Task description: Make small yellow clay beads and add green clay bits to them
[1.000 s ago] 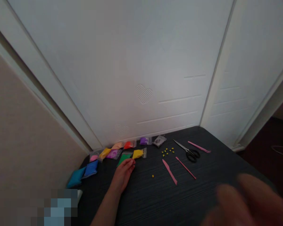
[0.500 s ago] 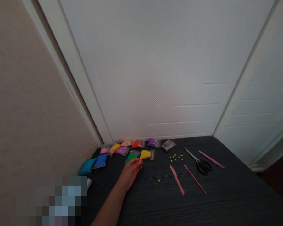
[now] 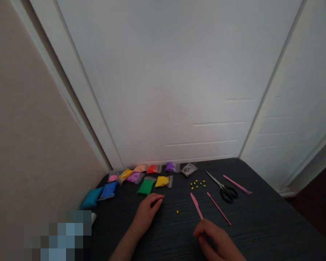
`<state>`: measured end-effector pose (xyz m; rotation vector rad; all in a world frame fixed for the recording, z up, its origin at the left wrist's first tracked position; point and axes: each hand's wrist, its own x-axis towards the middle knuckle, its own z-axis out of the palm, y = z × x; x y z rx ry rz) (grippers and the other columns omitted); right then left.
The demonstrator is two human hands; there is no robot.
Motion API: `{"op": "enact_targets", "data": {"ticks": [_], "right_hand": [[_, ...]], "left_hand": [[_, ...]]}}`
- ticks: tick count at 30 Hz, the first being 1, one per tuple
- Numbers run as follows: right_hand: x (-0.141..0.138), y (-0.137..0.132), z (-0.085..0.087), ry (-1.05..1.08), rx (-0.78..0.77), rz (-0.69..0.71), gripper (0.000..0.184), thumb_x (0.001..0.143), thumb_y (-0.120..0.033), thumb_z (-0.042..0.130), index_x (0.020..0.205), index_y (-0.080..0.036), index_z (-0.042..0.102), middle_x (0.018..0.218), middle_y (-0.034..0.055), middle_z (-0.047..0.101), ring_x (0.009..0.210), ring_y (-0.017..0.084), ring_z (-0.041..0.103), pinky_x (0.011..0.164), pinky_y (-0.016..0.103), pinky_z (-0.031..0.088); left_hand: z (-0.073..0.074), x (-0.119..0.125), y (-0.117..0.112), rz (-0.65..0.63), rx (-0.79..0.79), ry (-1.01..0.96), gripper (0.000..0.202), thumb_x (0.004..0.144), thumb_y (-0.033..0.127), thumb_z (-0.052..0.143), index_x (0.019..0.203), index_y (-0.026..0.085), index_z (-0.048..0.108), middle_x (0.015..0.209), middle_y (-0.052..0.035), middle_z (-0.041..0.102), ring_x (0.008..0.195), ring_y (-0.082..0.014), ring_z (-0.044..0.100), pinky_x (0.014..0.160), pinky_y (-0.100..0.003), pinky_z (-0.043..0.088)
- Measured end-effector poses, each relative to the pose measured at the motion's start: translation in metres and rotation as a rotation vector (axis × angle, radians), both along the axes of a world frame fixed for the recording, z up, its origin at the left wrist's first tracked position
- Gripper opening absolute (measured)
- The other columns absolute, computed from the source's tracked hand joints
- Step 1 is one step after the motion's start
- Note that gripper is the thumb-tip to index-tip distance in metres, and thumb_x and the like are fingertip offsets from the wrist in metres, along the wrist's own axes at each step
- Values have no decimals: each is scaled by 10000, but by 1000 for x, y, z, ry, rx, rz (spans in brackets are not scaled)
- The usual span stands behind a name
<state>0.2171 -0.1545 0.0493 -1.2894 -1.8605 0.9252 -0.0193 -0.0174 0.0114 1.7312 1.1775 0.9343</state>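
My left hand (image 3: pixel 149 210) rests low over the dark table, index finger and thumb reaching forward with a gap between them; nothing shows in it. Just beyond it lie a green clay packet (image 3: pixel 146 186) and a yellow clay packet (image 3: pixel 163 181). To its right is a small yellow clay piece (image 3: pixel 177 211). My right hand (image 3: pixel 213 237), slightly blurred, has curled fingers; whatever they may hold is hidden. It covers the near end of the pink plastic knife (image 3: pixel 196 204), which lies flat; I cannot tell whether they touch.
Several small yellow-green pieces (image 3: pixel 197 186) lie near black-handled scissors (image 3: pixel 225 189), a thin pink stick tool (image 3: pixel 218 208) and pink tweezers (image 3: pixel 237 184). More packets, including purple (image 3: pixel 172 167) and blue (image 3: pixel 108 190), line the back and left. A white panel (image 3: pixel 163 72) stands behind the table.
My right hand has come into view from below, over the knife's near end. My left hand has drawn back from the yellow packet, and its pinch has loosened. The view has shifted slightly.
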Motion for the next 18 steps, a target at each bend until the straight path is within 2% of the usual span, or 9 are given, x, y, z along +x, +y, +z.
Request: {"op": "enact_targets", "data": {"ticks": [3, 7, 9, 12, 15, 18], "right_hand": [[16, 1, -24, -55, 28, -130, 188, 873, -245, 356, 953, -204, 521, 926, 41, 576, 873, 151, 547, 799, 274, 417], [31, -4, -50, -42, -48, -234, 196, 889, -292, 350, 963, -225, 519, 939, 21, 581, 894, 143, 552, 816, 262, 412], [33, -6, -56, -33, -66, -264, 197, 888, -305, 358, 953, -226, 527, 941, 18, 581, 899, 143, 551, 824, 263, 406], [33, -5, -55, -10, -80, -303, 194, 885, -312, 371, 942, -227, 536, 935, 13, 586, 892, 143, 553, 817, 263, 403], [31, -3, -50, 16, -69, -302, 186, 883, -294, 376, 913, -224, 545, 898, 7, 591, 858, 141, 556, 785, 263, 409], [30, -3, -47, 32, -63, -291, 181, 880, -275, 380, 884, -222, 552, 857, 3, 591, 825, 141, 556, 751, 264, 414]], "left_hand": [[0, 4, -9, -69, 130, 153, 213, 777, 350, 544, 896, 267, 699, 996, -48, 629, 1006, -218, 514, 950, -387, 360], [-7, 8, -13, -120, 224, 302, 222, 783, 337, 542, 944, 291, 688, 1116, -40, 598, 1097, -236, 447, 993, -424, 317], [-10, 9, -13, -128, 247, 351, 250, 779, 334, 549, 998, 297, 666, 1147, -34, 589, 1110, -242, 440, 1000, -443, 307], [-8, 10, -11, -119, 268, 391, 309, 804, 331, 512, 1092, 276, 612, 1159, -40, 580, 1112, -229, 450, 1004, -441, 314], [12, 11, -13, -52, 277, 396, 332, 843, 321, 442, 1133, 227, 574, 1164, -63, 563, 1117, -214, 459, 994, -417, 340], [47, 6, -37, 119, 184, 304, 302, 825, 348, 478, 1079, 229, 590, 1050, -45, 601, 971, -198, 549, 858, -354, 452]]}}
